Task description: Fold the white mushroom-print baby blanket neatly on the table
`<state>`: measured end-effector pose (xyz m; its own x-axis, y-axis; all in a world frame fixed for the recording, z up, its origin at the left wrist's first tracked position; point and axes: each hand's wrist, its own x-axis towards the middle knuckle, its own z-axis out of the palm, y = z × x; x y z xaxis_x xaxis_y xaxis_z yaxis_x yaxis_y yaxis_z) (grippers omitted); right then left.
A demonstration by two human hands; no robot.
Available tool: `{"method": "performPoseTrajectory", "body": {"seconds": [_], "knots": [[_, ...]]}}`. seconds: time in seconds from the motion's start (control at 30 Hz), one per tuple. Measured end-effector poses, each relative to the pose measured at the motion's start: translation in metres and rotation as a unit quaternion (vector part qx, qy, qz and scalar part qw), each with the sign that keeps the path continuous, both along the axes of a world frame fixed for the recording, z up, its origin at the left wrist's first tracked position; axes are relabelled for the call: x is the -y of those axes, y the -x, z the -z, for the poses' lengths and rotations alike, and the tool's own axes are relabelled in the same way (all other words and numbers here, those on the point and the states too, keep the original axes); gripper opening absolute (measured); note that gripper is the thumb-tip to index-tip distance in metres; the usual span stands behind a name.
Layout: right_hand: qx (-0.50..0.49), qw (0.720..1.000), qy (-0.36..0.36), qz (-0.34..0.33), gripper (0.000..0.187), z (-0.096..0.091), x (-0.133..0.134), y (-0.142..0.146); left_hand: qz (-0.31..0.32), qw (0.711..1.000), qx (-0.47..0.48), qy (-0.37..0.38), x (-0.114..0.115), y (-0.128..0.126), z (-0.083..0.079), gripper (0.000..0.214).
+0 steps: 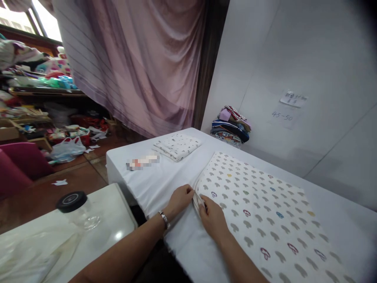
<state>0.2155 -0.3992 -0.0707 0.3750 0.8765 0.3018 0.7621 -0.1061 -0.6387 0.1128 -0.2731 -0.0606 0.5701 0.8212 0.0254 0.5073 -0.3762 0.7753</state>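
Note:
A white cloth with grey, red, blue and yellow printed shapes (256, 204) lies spread over the right part of the white-covered table (165, 184). At the cloth's left edge my left hand (181, 200) is closed, its fingers pinching the border; a silver bracelet circles that wrist. Just to the right, my right hand (212, 216) grips the same edge, which is lifted and bent between the two hands. The fingertips partly hide the gripped bit. Farther back on the table rests a folded white printed cloth (178, 146).
Left of the folded cloth is a blurred-out item (143, 161). A low white table (114, 214) at left bears a clear jar with black lid (72, 202) and plastic wrap. Stacked folded fabrics (231, 125) stand by the wall. A pink curtain (147, 63) hangs behind.

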Motion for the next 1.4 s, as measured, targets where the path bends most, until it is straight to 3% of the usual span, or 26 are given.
{"method": "performPoseTrajectory", "body": {"seconds": [0.23, 0.43, 0.63, 0.73, 0.93, 1.4], "knots": [[-0.159, 0.984, -0.072, 0.018, 0.022, 0.005, 0.001, -0.007, -0.004, 0.995, 0.040, 0.093, -0.001, -0.003, -0.002, 0.014], [-0.137, 0.987, -0.079, -0.016, 0.018, 0.000, 0.004, 0.000, 0.018, 0.976, 0.070, 0.206, 0.000, -0.004, -0.002, 0.018], [-0.141, 0.987, -0.070, -0.024, 0.020, -0.001, 0.003, 0.006, 0.022, 0.975, 0.088, 0.202, -0.001, -0.006, -0.004, 0.007], [-0.152, 0.986, -0.067, -0.028, 0.019, 0.000, 0.000, 0.006, 0.037, 0.976, 0.093, 0.194, 0.001, -0.009, -0.004, 0.011], [-0.148, 0.983, -0.107, -0.017, 0.016, 0.001, -0.002, 0.006, 0.056, 0.965, 0.105, 0.234, 0.006, -0.011, -0.008, 0.003], [-0.067, 0.991, -0.092, -0.068, 0.017, -0.002, -0.004, 0.015, 0.057, 0.953, 0.109, 0.277, 0.007, -0.006, -0.006, 0.010]]}}
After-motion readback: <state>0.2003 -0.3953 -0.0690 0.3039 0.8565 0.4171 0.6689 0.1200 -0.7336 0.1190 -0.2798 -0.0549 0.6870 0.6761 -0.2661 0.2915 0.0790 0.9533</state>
